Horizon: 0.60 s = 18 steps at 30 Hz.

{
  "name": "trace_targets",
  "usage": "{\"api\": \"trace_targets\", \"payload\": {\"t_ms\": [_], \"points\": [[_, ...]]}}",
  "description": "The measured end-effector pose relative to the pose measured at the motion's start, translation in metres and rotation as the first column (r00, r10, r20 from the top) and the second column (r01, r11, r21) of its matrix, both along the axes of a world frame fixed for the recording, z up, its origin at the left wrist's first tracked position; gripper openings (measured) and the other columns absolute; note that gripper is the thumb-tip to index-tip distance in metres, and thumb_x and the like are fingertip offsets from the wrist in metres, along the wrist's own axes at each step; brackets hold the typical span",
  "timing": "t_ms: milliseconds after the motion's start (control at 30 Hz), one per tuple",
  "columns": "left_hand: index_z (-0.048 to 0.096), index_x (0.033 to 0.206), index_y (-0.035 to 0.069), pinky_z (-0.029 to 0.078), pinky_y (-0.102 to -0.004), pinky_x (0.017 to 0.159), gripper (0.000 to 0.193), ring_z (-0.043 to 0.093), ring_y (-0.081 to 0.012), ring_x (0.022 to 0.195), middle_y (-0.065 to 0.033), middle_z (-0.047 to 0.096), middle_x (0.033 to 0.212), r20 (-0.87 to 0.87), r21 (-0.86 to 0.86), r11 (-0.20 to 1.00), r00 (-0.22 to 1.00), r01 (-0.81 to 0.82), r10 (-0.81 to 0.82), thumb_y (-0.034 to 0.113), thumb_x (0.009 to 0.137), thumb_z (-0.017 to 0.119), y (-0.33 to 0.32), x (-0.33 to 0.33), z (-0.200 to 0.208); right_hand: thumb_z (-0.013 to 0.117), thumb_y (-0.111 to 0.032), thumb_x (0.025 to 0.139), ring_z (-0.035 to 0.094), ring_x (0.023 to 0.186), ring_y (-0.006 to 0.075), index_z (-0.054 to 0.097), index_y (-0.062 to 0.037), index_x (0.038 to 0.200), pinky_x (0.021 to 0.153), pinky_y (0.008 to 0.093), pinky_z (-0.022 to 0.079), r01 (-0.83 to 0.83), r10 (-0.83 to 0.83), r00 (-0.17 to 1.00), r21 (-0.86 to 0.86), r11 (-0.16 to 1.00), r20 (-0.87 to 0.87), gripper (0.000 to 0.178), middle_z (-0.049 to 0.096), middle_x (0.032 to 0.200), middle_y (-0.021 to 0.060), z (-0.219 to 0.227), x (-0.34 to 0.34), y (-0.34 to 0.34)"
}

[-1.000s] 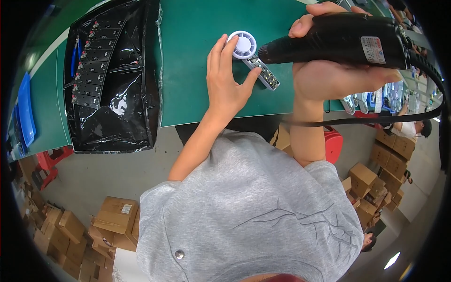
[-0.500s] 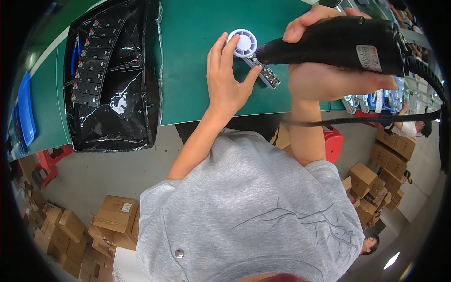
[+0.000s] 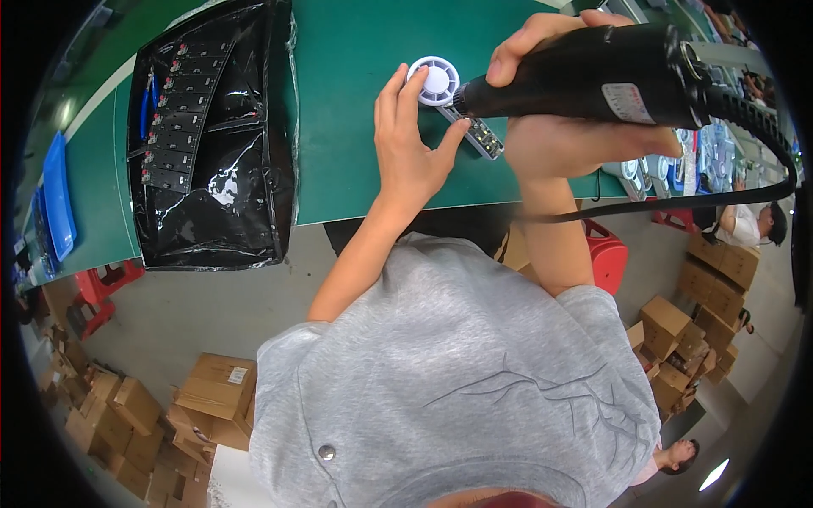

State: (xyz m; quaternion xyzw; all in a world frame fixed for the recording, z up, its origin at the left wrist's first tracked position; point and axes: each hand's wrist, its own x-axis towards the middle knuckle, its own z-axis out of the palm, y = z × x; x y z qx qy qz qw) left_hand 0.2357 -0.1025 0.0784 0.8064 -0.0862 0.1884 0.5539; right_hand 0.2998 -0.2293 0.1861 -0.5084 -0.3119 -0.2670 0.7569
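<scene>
White round-headed plastic fan (image 3: 437, 82): I hold one under my left hand (image 3: 412, 157), fingers spread; my right hand (image 3: 563, 146) grasps one black cylindrical power tool (image 3: 563, 80), shifted left.

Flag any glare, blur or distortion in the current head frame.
Head view: hard glare on the black plastic-lined tray; head view: fisheye bends the green tabletop toward the rim, corners fall to black; head view: cable smears at its left end; head view: circuit board shows, too small for fine detail.
</scene>
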Motion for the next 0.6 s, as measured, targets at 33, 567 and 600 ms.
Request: {"api": "trace_targets", "payload": {"t_ms": [33,567,600], "points": [[0.056,0.147,0.005,0.050,-0.0493,0.106,0.080,0.056,-0.0445,0.130,-0.0278,0.052,0.150,-0.003,-0.001,1.000,1.000,-0.001,0.001,0.014,0.077,0.094,0.000,0.000,0.000,0.020,-0.103,0.082,0.067,0.061,0.0245,0.052,-0.0033,0.135,0.056,0.0317,0.056,-0.008,0.008,1.000,0.001,1.000,-0.012,0.117,0.071,0.088,0.0228,-0.002,0.000,0.000],[0.053,0.148,0.006,0.050,-0.0506,0.105,0.086,0.056,-0.0451,0.129,-0.0263,0.051,0.149,0.014,0.068,0.997,0.999,0.045,-0.047,0.012,0.074,0.096,0.004,0.003,0.001,0.021,-0.099,0.087,0.068,0.061,0.0239,0.053,-0.0008,0.132,0.056,0.0299,0.057,-0.019,0.018,1.000,-0.086,0.996,-0.014,0.113,0.074,0.096,0.0267,0.000,-0.010,0.009],[0.053,0.148,0.006,0.050,-0.0506,0.105,0.086,0.056,-0.0451,0.129,-0.0263,0.051,0.149,0.015,0.068,0.997,0.999,0.047,-0.048,0.012,0.074,0.096,0.004,0.004,0.001,0.022,-0.099,0.087,0.068,0.061,0.0240,0.053,-0.0008,0.132,0.056,0.0300,0.057,-0.019,0.017,1.000,-0.093,0.995,-0.020,0.112,0.074,0.096,0.0268,-0.001,-0.011,0.010]]}}
